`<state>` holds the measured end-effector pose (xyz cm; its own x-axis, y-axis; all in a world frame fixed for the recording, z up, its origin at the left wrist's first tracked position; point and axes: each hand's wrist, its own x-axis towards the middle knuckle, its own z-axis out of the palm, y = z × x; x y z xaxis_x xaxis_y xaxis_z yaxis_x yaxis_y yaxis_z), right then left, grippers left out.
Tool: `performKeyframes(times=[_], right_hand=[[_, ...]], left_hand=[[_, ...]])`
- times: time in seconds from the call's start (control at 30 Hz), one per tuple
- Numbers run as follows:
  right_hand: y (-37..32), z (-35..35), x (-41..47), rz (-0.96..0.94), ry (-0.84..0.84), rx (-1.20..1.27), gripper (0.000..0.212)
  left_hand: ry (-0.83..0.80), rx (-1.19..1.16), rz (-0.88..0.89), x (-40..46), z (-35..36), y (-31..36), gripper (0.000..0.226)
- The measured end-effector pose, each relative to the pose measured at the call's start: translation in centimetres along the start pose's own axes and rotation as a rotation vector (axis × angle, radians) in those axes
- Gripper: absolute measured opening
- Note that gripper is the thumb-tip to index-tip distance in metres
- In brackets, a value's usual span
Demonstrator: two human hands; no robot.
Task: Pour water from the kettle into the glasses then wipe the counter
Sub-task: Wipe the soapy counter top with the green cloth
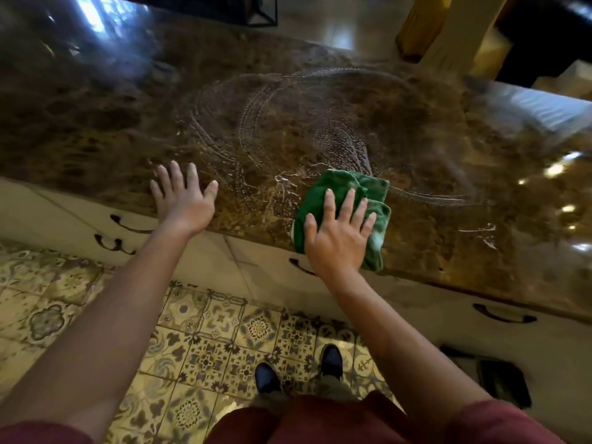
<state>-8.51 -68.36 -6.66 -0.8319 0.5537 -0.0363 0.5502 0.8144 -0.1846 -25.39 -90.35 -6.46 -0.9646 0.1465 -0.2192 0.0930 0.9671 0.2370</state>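
A green cloth (371,193) lies crumpled near the front edge of the brown marble counter (112,123). My right hand (339,232) presses flat on the cloth with its fingers spread. Curved wet streaks (288,129) ring the counter behind the cloth. My left hand (184,200) rests flat on the counter edge to the left, fingers apart, holding nothing. No kettle or glasses are in view.
Cream drawers with dark handles (301,267) run below the counter. Patterned floor tiles (205,347) and my dark shoes (266,376) show beneath. A wooden post (448,33) stands beyond the counter's far right edge.
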Motion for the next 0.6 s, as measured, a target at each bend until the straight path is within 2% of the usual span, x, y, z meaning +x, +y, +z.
performKeyframes(times=[0.2,0.27,0.33,0.37,0.43,0.5,0.6], right_hand=[[-9.7,0.1,1.3,-0.03,-0.098,0.092,0.076],[-10.5,-1.1,2.0,-0.047,-0.167,0.098,0.079],[-8.4,-3.3,3.0,-0.125,-0.138,0.079,0.077],[-6.5,-4.2,3.6,-0.229,-0.067,0.063,0.074],[-2.4,-5.4,5.6,-0.555,0.035,-0.001,0.068],[0.6,-5.4,7.9,-0.845,-0.025,-0.11,0.067],[1.3,-3.7,10.1,-1.098,-0.118,-0.238,0.063]], left_hand=[[-0.007,-0.059,0.01,0.1,-0.3,-0.1,0.071],[-0.02,-0.115,0.017,0.1,-0.8,-0.5,0.069],[-0.001,-0.112,0.073,0.4,-1.5,-1.5,0.066],[0.032,-0.089,0.102,0.6,-2.0,-2.3,0.064],[0.128,-0.024,0.119,1.7,-2.9,-4.1,0.061],[0.165,0.025,0.074,2.9,-3.5,-5.7,0.063],[0.112,0.025,-0.023,4.5,-3.4,-7.1,0.07]])
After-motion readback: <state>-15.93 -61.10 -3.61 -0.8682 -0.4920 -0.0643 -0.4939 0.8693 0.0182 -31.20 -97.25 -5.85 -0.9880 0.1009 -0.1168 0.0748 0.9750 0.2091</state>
